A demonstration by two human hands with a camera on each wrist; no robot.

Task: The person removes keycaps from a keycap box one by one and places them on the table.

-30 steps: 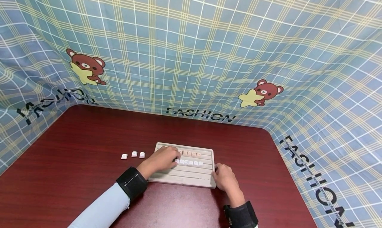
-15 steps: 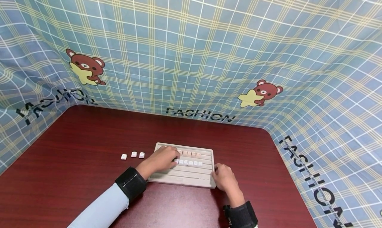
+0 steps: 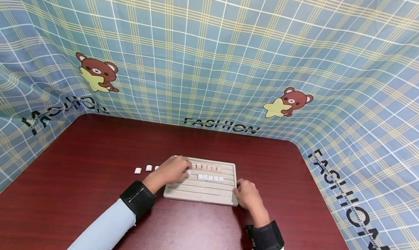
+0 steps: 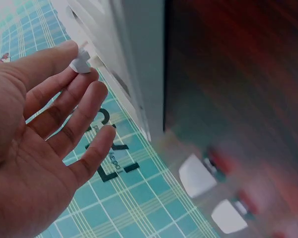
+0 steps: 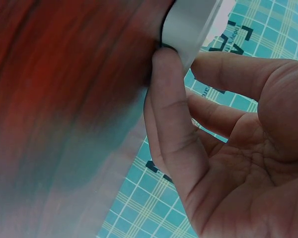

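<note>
My left hand (image 3: 175, 169) is over the left part of a cream slotted tray (image 3: 203, 198). Between its thumb and fingertips it pinches a white keycap (image 4: 81, 63); the other fingers are spread. To the right of that hand, across a small gap, a row of white keycaps (image 3: 211, 178) stands in the tray. Behind them runs a row of peach keycaps (image 3: 204, 167), its left end hidden by the hand. My right hand (image 3: 247, 193) grips the tray's right edge (image 5: 186, 32), thumb at the rim and fingers against the outer side.
Loose white keycaps (image 3: 148, 167) lie on the dark red table (image 3: 108, 148) left of the tray, one partly covered by the left hand. A plaid cloth (image 3: 209, 60) with bears walls the table at the back and sides.
My left hand has shifted left, and its white keycap now stands apart from the white row. The right hand stays at the tray edge. The head view has tilted slightly.
</note>
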